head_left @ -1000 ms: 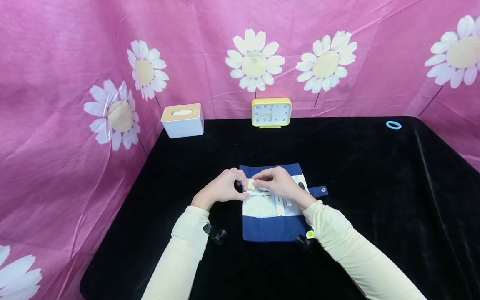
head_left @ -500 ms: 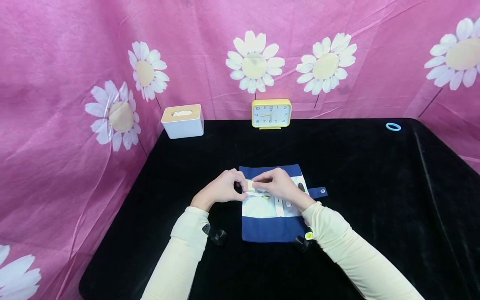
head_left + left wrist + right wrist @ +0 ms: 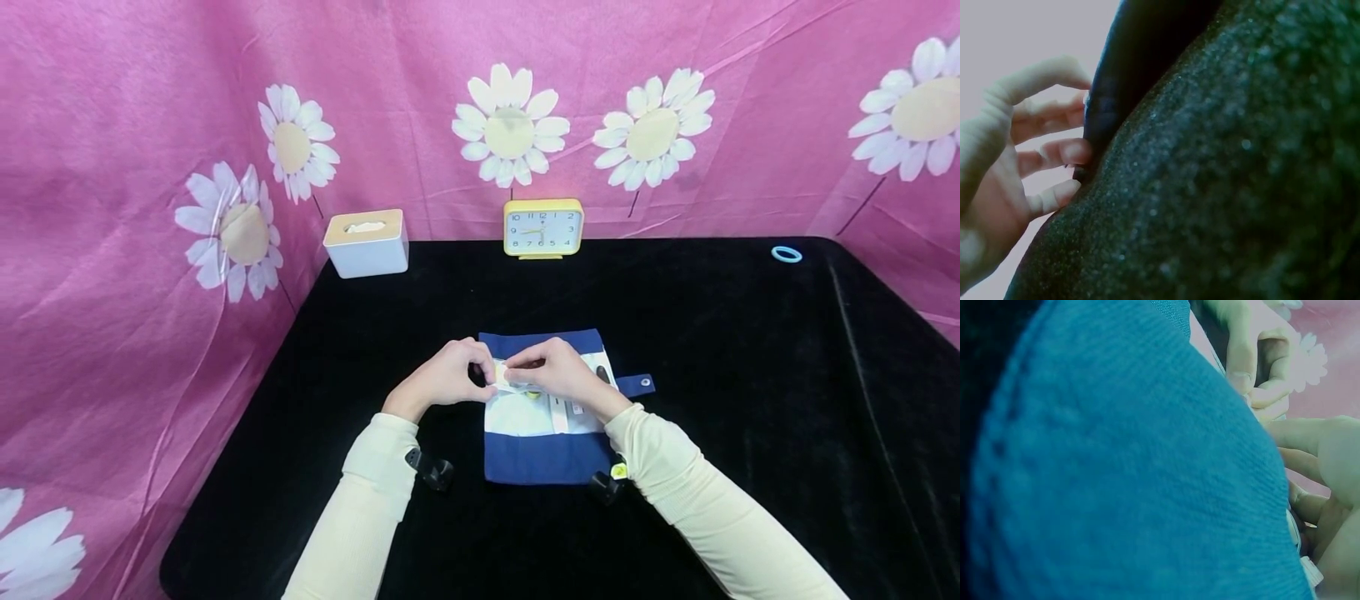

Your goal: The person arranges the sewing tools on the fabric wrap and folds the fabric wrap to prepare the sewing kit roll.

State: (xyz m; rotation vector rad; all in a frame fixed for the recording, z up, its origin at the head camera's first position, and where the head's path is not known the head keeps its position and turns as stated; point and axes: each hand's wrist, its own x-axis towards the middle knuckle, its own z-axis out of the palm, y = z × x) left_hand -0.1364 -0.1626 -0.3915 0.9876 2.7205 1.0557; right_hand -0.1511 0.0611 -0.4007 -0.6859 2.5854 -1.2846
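Observation:
A fabric pouch, navy blue with a white inner middle, lies unfolded on the black cloth. My left hand holds its left edge between thumb and fingers; in the left wrist view the fingertips meet the dark edge. Just to the right, my right hand pinches a small pale yellow-and-white piece above the white pocket; its kind is too small to tell. A white strip and a dark slim item show inside the pouch. In the right wrist view, blue fabric hides much of both hands.
A strap with a snap sticks out from the pouch's right side. Farther back stand a tissue box and a yellow clock. A light blue ring lies at the far right of the black-covered table.
The right fingertips have shifted very slightly at the pale piece. Left hand and pouch stay practically in place.

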